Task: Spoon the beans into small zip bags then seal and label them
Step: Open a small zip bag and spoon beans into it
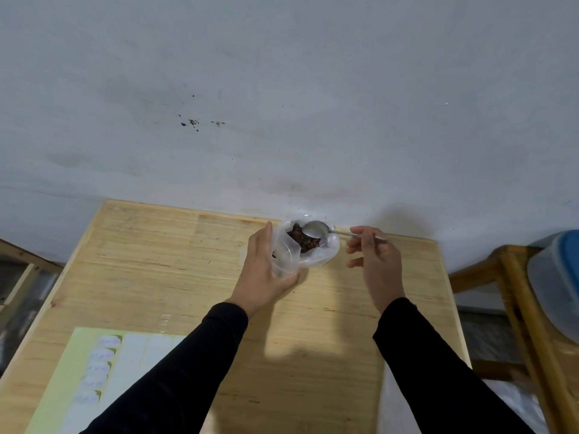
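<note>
Head view looks down over a pale wooden plank surface pushed against a grey-white wall. At the lower left of the frame lies a light green sheet of white oval label stickers, faint writing on some of them, too blurred to read.

Moving toward the centre, the left hand, in a black sleeve, is wrapped around the side of a clear, crumpled plastic bag at the far edge of the surface, fingers curled on the film and thumb raised, keeping its mouth open. A smaller clear bag seems to be gathered in the same hand, though the layers of film are hard to tell apart. Inside the open mouth sits a heap of dark brown beans.

Just right of the beans, the bowl of a metal spoon is dipped into the bag and looks empty. The right hand pinches the spoon's handle between thumb and forefinger, the other fingers loosely curled.

At the far right stands a wooden rack with a blue-lidded translucent tub.

I would judge this the spooning step, early on: nothing sealed or labelled is visible. The next move calls for digging the spoon under the beans and keeping it level while lifting.
</note>
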`<state>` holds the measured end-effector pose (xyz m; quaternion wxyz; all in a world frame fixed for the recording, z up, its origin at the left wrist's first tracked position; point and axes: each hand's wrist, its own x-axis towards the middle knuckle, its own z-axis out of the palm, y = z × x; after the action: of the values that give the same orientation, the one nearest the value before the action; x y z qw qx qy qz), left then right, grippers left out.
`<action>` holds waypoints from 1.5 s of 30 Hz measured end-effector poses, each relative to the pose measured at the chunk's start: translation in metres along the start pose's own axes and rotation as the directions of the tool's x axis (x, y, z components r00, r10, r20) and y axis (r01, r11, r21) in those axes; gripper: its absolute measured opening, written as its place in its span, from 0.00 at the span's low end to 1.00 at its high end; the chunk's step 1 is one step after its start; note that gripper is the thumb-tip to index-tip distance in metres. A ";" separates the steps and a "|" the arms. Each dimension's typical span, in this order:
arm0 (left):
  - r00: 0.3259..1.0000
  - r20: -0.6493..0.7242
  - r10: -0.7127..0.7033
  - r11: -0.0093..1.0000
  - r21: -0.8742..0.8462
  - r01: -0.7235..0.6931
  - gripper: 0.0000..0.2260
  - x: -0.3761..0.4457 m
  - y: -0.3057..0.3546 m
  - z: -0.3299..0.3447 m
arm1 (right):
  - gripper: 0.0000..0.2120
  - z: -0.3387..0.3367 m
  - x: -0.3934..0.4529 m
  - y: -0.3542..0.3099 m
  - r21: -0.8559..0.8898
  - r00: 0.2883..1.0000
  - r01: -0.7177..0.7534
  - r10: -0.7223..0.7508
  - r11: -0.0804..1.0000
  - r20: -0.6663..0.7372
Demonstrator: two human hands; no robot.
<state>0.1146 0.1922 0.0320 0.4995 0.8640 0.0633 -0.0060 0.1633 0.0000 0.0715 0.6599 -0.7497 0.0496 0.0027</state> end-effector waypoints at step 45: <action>1.000 0.016 0.027 0.999 -0.019 -0.027 0.50 -0.007 -0.009 -0.006 | 0.12 0.005 -0.030 -0.008 0.371 0.948 -0.313 0.264 0.874 0.177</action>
<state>0.1064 0.2016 0.0275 0.5082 0.8599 0.0477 -0.0059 0.1345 0.0082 0.0807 0.7911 -0.5840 0.1204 0.1365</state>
